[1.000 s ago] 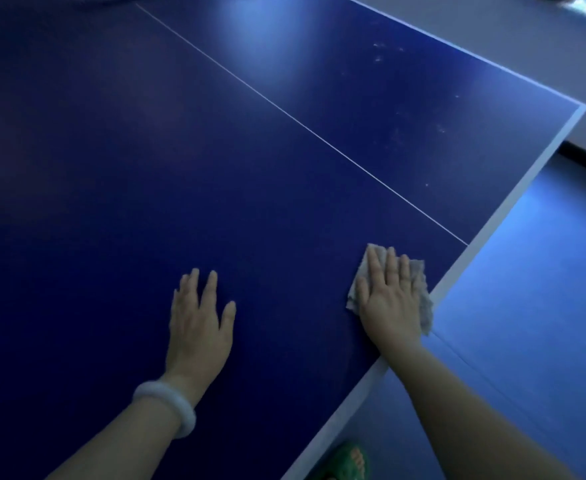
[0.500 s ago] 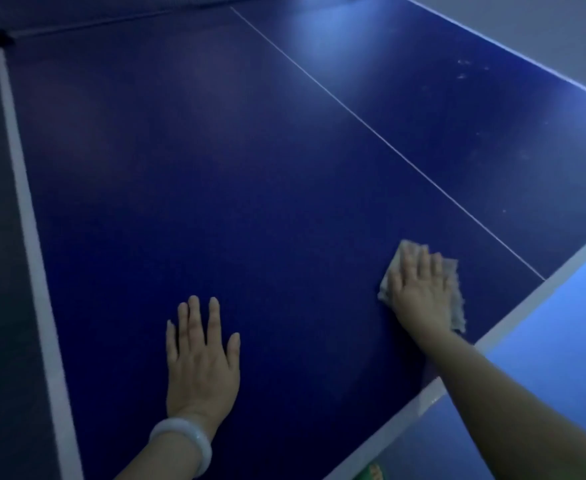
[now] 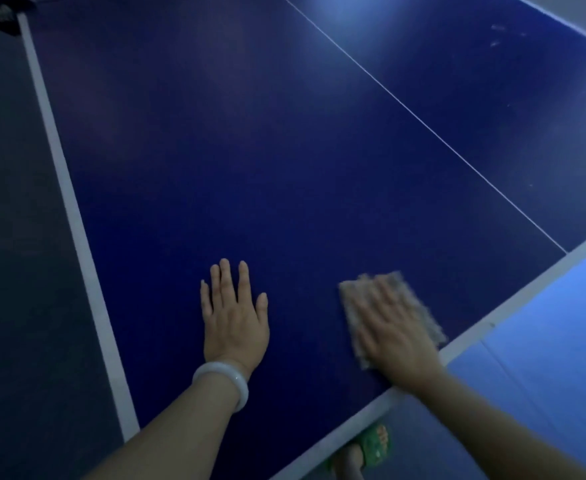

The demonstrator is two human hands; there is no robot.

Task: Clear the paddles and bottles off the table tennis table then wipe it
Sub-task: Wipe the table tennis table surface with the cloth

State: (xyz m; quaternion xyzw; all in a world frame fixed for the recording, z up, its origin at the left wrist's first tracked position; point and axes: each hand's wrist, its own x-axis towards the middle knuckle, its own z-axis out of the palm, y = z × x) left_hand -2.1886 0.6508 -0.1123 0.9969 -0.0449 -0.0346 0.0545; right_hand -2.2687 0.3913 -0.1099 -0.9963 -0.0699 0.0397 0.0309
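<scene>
The right hand (image 3: pixel 395 327) lay flat on a grey cloth (image 3: pixel 419 306) in the lower right of the frame, fingers straight and spread, pressing the cloth down on the blue bench (image 3: pixel 284 168); the hand and cloth were blurred, so I could not tell the exact lie of each finger. The cloth was under the hand and showed beyond its fingertips, and its lower corner was just beside the white end line (image 3: pixel 513 299) of the bench. The left hand (image 3: pixel 236 317) rested flat and spread on the bench in the lower middle, apart from the cloth, with a pale bangle (image 3: pixel 222 379) on its wrist. No paddle or bottle showed on the part of the bench in view. The unwiped surface stretched from the cloth toward the upper left and top of the frame, along the thin centre line (image 3: pixel 423 123), so I judged the next stroke should go away from the edge, with the right hand, which was the one on the cloth. A green sandal (image 3: pixel 371 445) showed below the edge.
</scene>
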